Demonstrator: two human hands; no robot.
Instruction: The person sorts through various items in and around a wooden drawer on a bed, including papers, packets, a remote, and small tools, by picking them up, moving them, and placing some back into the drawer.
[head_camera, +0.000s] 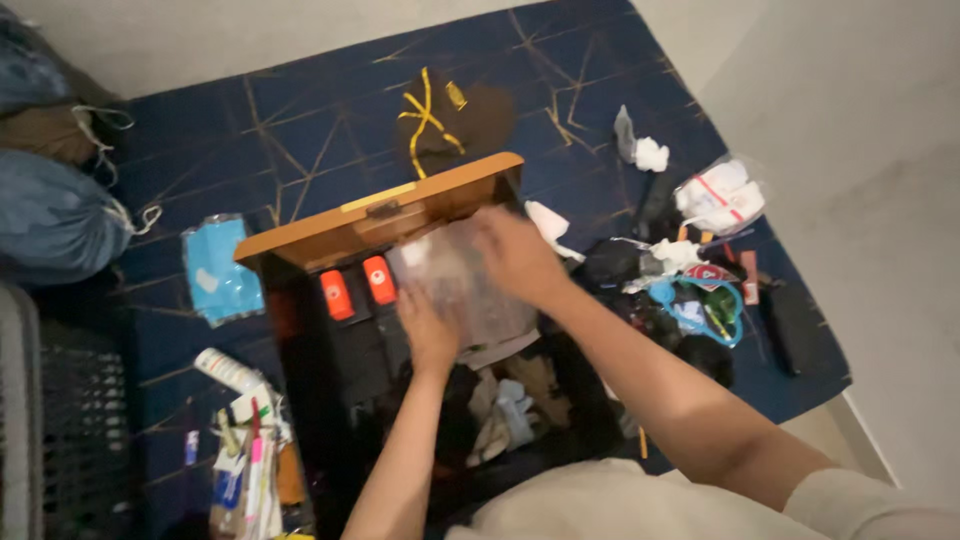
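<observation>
An open wooden drawer (330, 232) with a dark inside stands on a blue patterned carpet. Both my hands are over it, holding a clear plastic bag (462, 278) with something white in it. My left hand (430, 330) grips the bag's near edge. My right hand (515, 255) grips its far top edge, close to the drawer's wooden front. Two orange oblong items (357, 288) lie side by side in the drawer just left of the bag. Crumpled cloth and paper (508, 405) lie in the drawer's near part, below the bag.
Scattered on the carpet: a dark brown cap with yellow lines (445, 118), a light blue packet (218, 268), plastic bags with white contents (718, 195), a blue-rimmed item (700, 305), and tubes and pens (245, 440). Blue sacks (50, 215) lie at the left. A dark crate (80, 420) stands at bottom left.
</observation>
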